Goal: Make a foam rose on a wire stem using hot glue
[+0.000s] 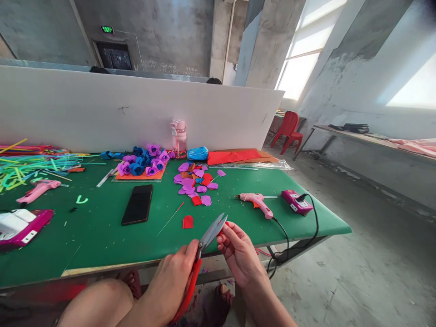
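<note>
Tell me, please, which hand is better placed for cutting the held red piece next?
Probably the left hand: it grips the scissors, with their blades pointing to the red piece. The right hand pinches that piece in its fingertips, so it seems better placed to steady it.

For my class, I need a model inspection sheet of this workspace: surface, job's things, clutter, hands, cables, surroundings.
Surface: green tabletop; a pale strip shows along its near edge at left.
Job's things: scissors; small red piece; loose red square lying on the table.
Clutter: black phone; pink glue gun at right; pink bottle; tangled green strips at left.
Hands: left hand grips the scissors; right hand pinches the red piece in its fingers, beside the blades.
Cables: black cable runs from the glue gun over the near edge; another length leaves the magenta socket box. Whether they join is unclear.
Surroundings: white board behind the table; red chair beyond.
</note>
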`<state>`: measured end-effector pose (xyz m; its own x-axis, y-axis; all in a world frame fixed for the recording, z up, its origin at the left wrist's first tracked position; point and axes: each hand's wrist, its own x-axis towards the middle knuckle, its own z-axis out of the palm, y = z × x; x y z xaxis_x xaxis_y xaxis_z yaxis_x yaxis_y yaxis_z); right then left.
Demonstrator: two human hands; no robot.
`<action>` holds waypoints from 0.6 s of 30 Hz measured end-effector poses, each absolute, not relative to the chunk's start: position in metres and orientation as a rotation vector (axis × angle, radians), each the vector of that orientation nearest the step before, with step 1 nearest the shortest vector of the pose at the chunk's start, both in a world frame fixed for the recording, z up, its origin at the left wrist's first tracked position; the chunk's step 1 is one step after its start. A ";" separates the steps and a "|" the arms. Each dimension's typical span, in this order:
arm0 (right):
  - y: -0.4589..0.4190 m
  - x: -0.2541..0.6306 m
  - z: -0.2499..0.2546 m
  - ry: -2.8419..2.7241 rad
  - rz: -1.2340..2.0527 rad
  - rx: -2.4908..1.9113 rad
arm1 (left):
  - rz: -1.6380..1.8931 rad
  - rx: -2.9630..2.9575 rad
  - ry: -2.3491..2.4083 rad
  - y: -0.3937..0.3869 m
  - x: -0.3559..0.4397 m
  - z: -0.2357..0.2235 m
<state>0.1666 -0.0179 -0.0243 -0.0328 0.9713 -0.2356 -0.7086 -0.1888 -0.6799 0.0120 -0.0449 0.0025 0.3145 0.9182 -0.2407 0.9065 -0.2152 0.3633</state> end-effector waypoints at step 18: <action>0.015 0.191 -0.026 -1.188 1.386 -1.042 | 0.966 1.658 1.600 -0.030 -0.015 -0.009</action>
<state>0.1907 0.0147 -0.0256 -0.1369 0.9906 -0.0051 -0.1464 -0.0253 -0.9889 -0.0150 -0.0300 -0.0087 -0.0075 0.9969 0.0779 0.5336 -0.0619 0.8435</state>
